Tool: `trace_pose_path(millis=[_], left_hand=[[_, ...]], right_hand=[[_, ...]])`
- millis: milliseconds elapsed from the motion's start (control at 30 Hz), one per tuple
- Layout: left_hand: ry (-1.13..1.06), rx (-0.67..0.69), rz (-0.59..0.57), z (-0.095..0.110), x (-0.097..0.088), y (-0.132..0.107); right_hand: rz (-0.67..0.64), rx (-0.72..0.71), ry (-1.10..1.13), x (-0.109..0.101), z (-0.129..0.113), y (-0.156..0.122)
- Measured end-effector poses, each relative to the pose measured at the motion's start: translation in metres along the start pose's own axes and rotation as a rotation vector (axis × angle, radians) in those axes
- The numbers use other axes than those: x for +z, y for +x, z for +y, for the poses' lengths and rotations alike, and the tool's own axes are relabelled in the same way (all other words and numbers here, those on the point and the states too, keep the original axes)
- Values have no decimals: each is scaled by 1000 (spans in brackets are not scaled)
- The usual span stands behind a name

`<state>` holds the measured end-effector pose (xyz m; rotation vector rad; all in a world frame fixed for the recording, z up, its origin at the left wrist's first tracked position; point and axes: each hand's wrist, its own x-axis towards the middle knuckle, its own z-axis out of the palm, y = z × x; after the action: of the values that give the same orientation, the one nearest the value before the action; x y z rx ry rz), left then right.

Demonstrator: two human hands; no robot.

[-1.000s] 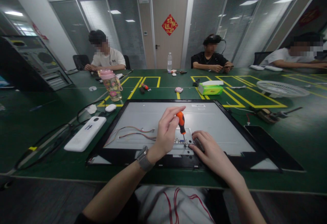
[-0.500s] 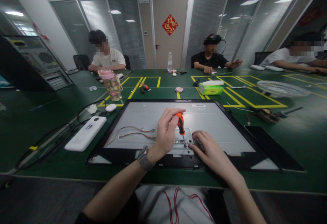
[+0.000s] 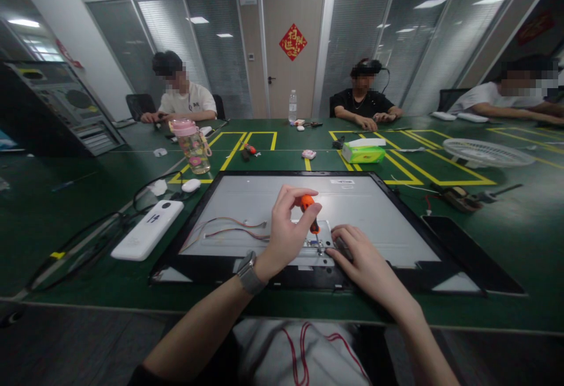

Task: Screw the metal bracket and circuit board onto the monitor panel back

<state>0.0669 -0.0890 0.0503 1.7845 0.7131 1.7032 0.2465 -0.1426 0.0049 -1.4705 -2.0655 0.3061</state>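
A monitor panel (image 3: 379, 215) lies face down on the green table, its grey metal back up inside a black frame. My left hand (image 3: 288, 230), with a watch on the wrist, is closed round an orange-handled screwdriver (image 3: 308, 207) whose tip stands on a small metal board (image 3: 308, 244) near the panel's front edge. My right hand (image 3: 363, 259) rests flat beside the tip, fingers pressing on the board's right end. Thin red and white wires (image 3: 229, 227) run left from the board.
A white device (image 3: 147, 229) and black cables (image 3: 79, 239) lie left of the panel. A pink-lidded bottle (image 3: 192, 146), a green tissue box (image 3: 363, 151), a white fan grille (image 3: 487, 153) and a black slab (image 3: 471, 254) are nearby. Three people sit at the far side.
My left hand has closed more over the screwdriver handle and tilted it toward the left. The person opposite drew an outstretched hand back in. My right hand has stayed put.
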Motion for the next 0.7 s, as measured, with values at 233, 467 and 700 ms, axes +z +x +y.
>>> trace_pose_path(millis=[233, 467, 700], left_hand=[[-106, -104, -43, 1, -2, 0], [51, 56, 4, 2, -1, 1], [-44, -66, -54, 5, -3, 1]], right_hand=[[19, -8, -7, 0, 1, 0], [-4, 2, 5, 0, 0, 0], [-12, 6, 14, 0, 1, 0]])
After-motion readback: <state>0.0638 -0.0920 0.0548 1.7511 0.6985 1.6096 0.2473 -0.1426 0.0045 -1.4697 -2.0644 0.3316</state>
